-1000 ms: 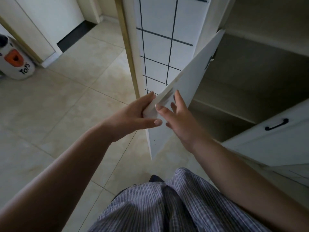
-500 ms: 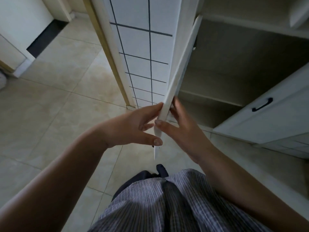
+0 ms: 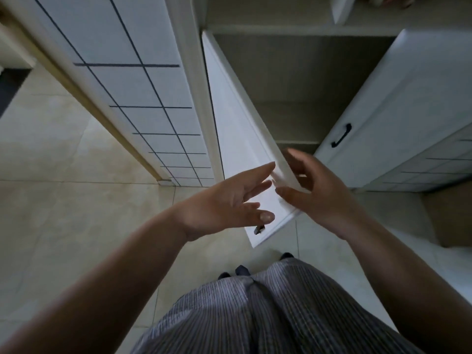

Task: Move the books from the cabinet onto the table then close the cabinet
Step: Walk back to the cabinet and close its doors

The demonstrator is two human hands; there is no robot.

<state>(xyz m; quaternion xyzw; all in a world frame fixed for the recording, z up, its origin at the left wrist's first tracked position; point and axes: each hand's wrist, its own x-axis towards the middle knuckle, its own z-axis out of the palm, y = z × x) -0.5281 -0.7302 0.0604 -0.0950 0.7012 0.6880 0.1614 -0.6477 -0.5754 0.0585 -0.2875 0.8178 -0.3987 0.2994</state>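
The white cabinet door [image 3: 237,139] stands partly open, hinged at the left of the cabinet [image 3: 293,80], its free edge pointing toward the person. The left hand [image 3: 227,205] lies against the door's outer face, fingers straight and spread, fingertips near the free edge; it grips nothing. The right hand [image 3: 314,190] is at the inner side of the same edge, fingers loosely extended, thumb touching the edge; whether the fingers behind the door touch it cannot be told. A small dark handle [image 3: 259,229] shows on the door's outer face, just below the left thumb. The visible cabinet shelves hold no books. A second white door [image 3: 398,106] with a black handle [image 3: 341,135] stands open at the right.
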